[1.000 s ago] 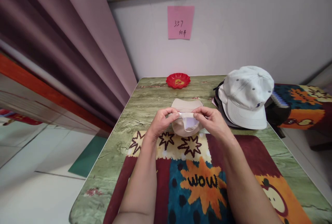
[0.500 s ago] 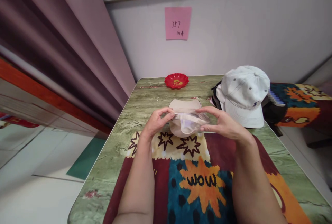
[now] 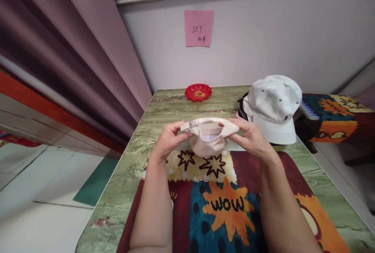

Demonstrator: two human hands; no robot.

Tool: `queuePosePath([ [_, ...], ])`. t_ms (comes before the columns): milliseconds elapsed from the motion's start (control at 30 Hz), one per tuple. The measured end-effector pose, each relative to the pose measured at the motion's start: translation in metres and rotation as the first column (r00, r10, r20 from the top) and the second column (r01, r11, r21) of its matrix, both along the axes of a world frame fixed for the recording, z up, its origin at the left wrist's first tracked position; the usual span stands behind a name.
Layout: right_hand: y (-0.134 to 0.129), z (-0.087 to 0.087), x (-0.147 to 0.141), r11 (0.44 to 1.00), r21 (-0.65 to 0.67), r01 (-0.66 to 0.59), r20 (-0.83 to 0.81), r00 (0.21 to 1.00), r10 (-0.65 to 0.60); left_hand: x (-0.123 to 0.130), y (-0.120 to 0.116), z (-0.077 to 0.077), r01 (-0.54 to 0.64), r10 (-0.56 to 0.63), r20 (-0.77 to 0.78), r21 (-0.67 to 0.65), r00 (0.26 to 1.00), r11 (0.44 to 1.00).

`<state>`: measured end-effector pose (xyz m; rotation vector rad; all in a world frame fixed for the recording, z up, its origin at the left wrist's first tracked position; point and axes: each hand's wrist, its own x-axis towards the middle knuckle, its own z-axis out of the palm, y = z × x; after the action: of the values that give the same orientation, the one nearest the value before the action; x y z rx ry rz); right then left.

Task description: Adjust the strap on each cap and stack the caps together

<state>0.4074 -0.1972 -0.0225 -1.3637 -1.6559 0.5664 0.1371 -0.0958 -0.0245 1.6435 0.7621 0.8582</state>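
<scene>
I hold a beige cap (image 3: 208,139) between both hands, just above the far edge of the colourful mat (image 3: 231,202). My left hand (image 3: 168,139) pinches its back strap near a small metal buckle on the left. My right hand (image 3: 250,138) grips the cap's right side, thumb on top. The cap is turned with its rear opening towards me, and a white inner label shows through it.
A white cap (image 3: 274,106) sits on a stack of darker caps at the table's right. A red dish (image 3: 198,92) stands at the far edge of the green marbled table (image 3: 129,159). A pink note (image 3: 198,27) hangs on the wall. A curtain drapes at left.
Both hands have lifted the beige cap off the table and turned it, so the strap now runs across the top. My right hand has shifted from the strap to the cap's right side.
</scene>
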Motion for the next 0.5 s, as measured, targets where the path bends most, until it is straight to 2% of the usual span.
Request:
queuePosePath([
  [67, -0.005, 0.007, -0.004, 1.000, -0.002, -0.008, -0.296, 0.955, 0.007, -0.001, -0.010, 0.010, -0.036, 0.062, 0.240, -0.110, 0.969, 0.993],
  [133, -0.008, 0.011, -0.012, 0.998, -0.056, -0.036, -0.541, 0.841, 0.000, 0.002, -0.016, 0.016, -0.044, 0.131, 0.433, -0.204, 0.892, 0.978],
  [200, -0.007, 0.012, -0.020, 0.989, -0.123, -0.085, -0.707, 0.706, -0.027, 0.008, -0.016, 0.016, -0.049, 0.208, 0.534, -0.297, 0.820, 0.954],
  [267, -0.003, 0.010, -0.026, 0.976, -0.187, -0.112, -0.800, 0.594, -0.085, 0.014, -0.011, 0.010, -0.034, 0.268, 0.549, -0.398, 0.791, 0.917],
  [367, 0.006, 0.006, -0.026, 0.962, -0.238, -0.137, -0.867, 0.476, -0.147, 0.017, -0.003, -0.004, 0.008, 0.284, 0.515, -0.493, 0.809, 0.870],
  [433, 0.012, 0.002, -0.022, 0.951, -0.259, -0.170, -0.892, 0.421, -0.167, 0.015, -0.002, -0.014, 0.015, 0.265, 0.510, -0.480, 0.818, 0.877],
  [500, 0.016, -0.001, -0.018, 0.941, -0.274, -0.198, -0.896, 0.409, -0.175, 0.013, -0.005, -0.023, 0.009, 0.238, 0.509, -0.434, 0.827, 0.901],
])
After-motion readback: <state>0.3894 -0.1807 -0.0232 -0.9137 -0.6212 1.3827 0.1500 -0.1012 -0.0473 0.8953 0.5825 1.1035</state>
